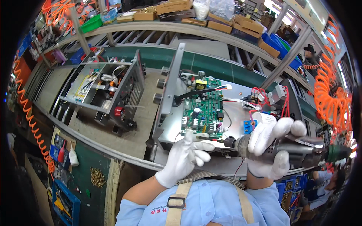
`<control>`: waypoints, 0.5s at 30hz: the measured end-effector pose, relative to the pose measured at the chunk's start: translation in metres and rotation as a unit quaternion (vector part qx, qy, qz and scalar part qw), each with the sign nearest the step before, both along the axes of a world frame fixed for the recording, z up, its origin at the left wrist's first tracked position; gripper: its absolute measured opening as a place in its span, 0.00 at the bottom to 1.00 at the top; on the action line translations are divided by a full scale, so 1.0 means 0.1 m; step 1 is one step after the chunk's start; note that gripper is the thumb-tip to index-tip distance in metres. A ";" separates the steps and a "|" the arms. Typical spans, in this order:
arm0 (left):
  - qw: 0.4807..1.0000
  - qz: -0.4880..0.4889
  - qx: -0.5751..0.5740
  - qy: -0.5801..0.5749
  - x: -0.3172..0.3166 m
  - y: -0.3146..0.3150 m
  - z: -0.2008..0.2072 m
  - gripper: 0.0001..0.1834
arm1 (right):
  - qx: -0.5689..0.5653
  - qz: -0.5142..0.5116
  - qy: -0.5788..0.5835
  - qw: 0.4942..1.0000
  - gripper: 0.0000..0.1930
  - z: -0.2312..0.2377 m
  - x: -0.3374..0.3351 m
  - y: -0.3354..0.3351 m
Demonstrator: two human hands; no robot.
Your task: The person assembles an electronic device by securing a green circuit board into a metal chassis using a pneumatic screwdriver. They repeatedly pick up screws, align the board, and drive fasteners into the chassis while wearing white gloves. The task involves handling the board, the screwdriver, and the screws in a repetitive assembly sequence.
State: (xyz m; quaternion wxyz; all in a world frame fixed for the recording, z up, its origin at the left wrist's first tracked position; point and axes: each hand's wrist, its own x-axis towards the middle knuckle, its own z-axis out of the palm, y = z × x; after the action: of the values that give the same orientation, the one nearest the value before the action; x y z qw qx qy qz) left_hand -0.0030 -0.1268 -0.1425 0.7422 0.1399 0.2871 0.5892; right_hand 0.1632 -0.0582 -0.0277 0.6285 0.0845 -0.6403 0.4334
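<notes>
Landmark: the green circuit board (202,112), mounted in the open metal case (233,120) lying on the table (124,139).

Left hand (184,156): white-gloved, forearm entering from the lower edge, wrist bent upward. The hand sits just below the board's lower edge. Its fingers (203,146) are drawn together in a pinch at the tip of the screwdriver bit (217,142); whether a screw is held there cannot be told.

Right hand (272,147): white-gloved, located below and right of the board. Its fingers are clamped around the barrel of the power screwdriver (286,150), which lies nearly level with its bit pointing left toward the left hand. The tool body runs right to a green end (337,152).

Edges and room: the case's upright front panel (169,86), fitted with knobs, stands at the left of the board and bounds movement on that side. Left of it a second open case (105,90) stands well apart, with bare table between. Red wires (260,96) and a white cylinder (266,118) crowd the area right of the board. An orange coiled hose (332,101) hangs further right. The table's front rail (113,152) runs below the board, close to both hands.
</notes>
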 end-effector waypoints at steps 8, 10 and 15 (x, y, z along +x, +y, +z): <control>0.570 0.183 0.454 0.659 -0.15 0.19 0.32 0.24 | -0.047 -0.164 0.012 0.985 0.21 0.73 -0.05 0.88; 0.446 0.190 0.439 0.756 -0.07 0.33 0.56 0.29 | -0.076 -0.209 0.004 0.975 0.18 0.74 -0.13 1.20; 0.410 0.155 0.411 0.799 -0.05 0.65 0.40 0.27 | -0.123 -0.189 -0.039 0.973 0.17 0.55 -0.43 1.64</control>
State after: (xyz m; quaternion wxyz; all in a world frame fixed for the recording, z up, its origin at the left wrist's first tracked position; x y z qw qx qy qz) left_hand -0.0083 -0.0621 -0.1023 -0.0737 0.7890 0.4905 0.3626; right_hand 0.1197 0.1063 0.0268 0.6795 -0.1329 -0.6101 0.3853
